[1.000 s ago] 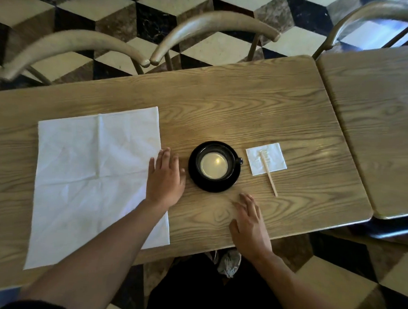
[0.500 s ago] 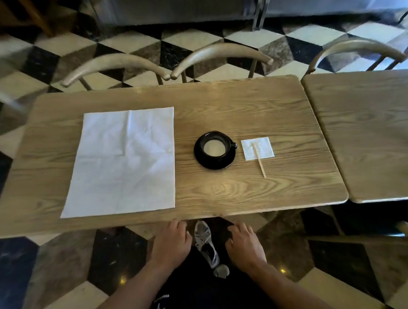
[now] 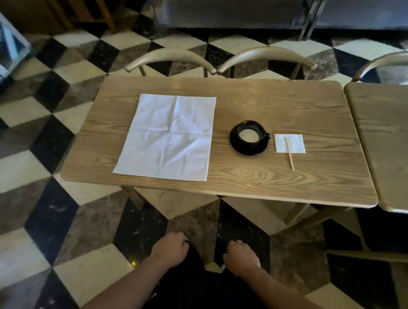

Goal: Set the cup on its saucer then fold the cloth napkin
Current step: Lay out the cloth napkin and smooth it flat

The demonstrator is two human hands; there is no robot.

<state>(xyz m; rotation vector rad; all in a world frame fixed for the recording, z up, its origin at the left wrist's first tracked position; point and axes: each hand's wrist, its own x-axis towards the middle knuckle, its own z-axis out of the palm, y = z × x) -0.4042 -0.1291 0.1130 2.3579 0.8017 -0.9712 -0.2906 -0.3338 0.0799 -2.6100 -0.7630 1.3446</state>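
A black cup (image 3: 260,130) with pale liquid inside stands on its black saucer (image 3: 245,151) near the middle of the wooden table (image 3: 244,179). To its left a white cloth napkin (image 3: 168,136) lies spread flat and unfolded, with crease lines across it. Both my hands hang low over the floor, well short of the table's near edge. My left hand (image 3: 171,248) and my right hand (image 3: 240,256) have loosely curled fingers and hold nothing.
A small white paper napkin (image 3: 295,144) with a wooden stirrer (image 3: 290,155) across it lies right of the saucer. A second table (image 3: 385,143) adjoins on the right. Two curved chair backs (image 3: 170,57) (image 3: 268,54) stand behind the table, on a chequered floor.
My view has pulled back from the table. Both hands left the tabletop, drew back below its edge, and their fingers curled in. Cup, saucer and napkin stayed put.
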